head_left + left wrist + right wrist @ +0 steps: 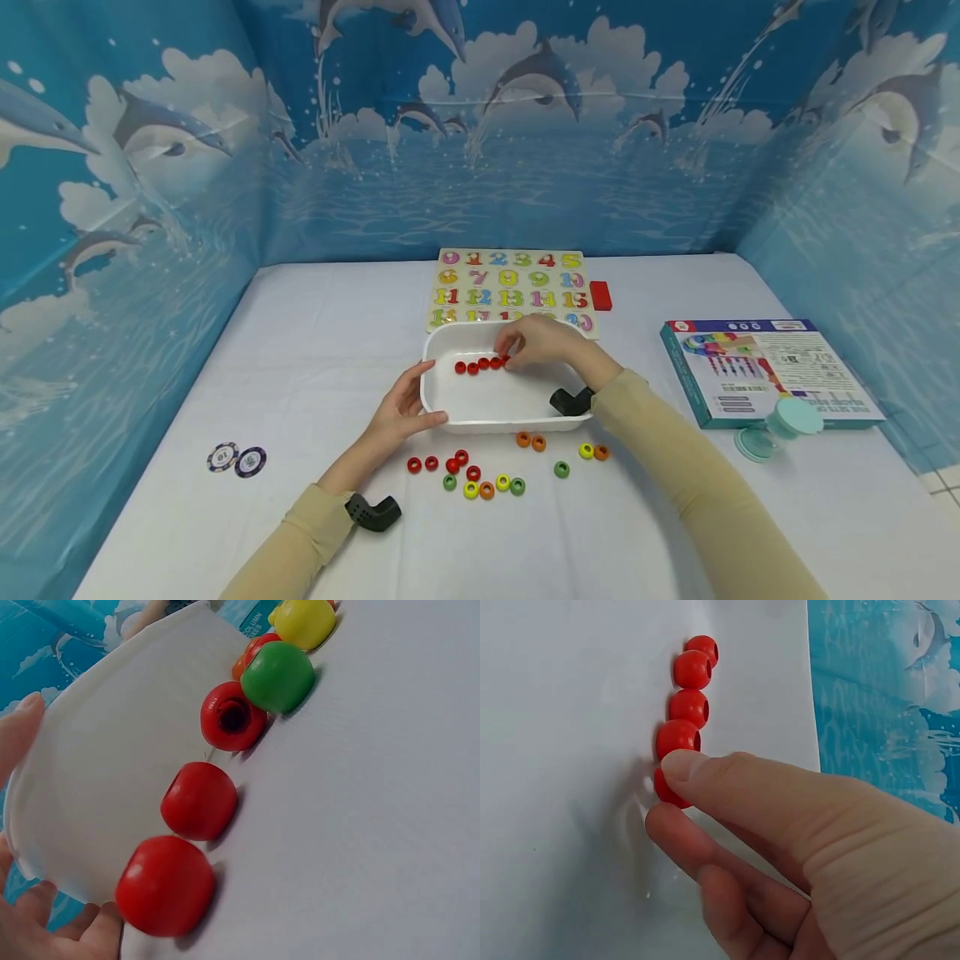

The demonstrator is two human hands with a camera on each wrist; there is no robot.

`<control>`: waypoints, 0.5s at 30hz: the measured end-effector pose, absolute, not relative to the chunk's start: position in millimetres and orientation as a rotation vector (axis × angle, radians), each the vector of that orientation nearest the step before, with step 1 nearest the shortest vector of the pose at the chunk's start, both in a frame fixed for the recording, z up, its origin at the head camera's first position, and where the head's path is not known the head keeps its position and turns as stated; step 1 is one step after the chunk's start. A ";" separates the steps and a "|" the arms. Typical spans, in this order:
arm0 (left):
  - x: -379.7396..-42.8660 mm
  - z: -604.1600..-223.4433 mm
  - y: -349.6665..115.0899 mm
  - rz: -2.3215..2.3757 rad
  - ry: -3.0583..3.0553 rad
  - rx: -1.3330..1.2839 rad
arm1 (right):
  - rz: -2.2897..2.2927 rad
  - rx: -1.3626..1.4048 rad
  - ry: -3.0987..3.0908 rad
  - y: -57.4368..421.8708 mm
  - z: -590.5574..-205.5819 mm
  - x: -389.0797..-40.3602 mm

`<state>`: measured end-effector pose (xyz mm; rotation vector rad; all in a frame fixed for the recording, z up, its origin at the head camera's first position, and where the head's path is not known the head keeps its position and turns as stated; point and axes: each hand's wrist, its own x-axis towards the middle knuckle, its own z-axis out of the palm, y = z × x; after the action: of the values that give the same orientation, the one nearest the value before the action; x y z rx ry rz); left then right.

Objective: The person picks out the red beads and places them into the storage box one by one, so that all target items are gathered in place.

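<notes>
A white tray [498,402] stands in the middle of the table. My left hand [397,412] holds its left end, thumb at the near corner and fingertips along the side rim. Inside the tray lies a row of red beads [483,364], nearly touching one another. At the right end of that row, my right hand [543,340] pinches a red bead [671,787] between thumb and forefinger, low over the tray floor. In front of the tray lie loose beads: several red ones [166,886], green ones [279,677], yellow ones [306,621] and orange ones [487,491].
Behind the tray lies a number board [510,279], with a red block [601,296] beside it. At the right are a boxed game [772,371] and a pale green stand-like object [795,419]. Two poker chips [251,462] lie at the left.
</notes>
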<state>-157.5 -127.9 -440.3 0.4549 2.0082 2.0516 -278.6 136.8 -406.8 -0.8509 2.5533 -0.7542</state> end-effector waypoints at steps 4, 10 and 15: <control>-158.2 -440.8 -128.3 2.058 2.006 0.455 | -0.710 -0.861 2.549 136.2 -406.4 -278.8; -158.6 -440.6 -127.8 2.067 1.990 0.465 | -0.785 -0.792 2.539 138.4 -395.3 -276.8; -157.4 -440.0 -128.2 2.070 1.985 0.468 | -0.873 -0.876 2.560 139.0 -367.6 -256.3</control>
<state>-157.4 -128.2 -440.0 0.4678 1.9849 2.0704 -256.3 139.0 -367.6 -0.8762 2.5598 -0.8734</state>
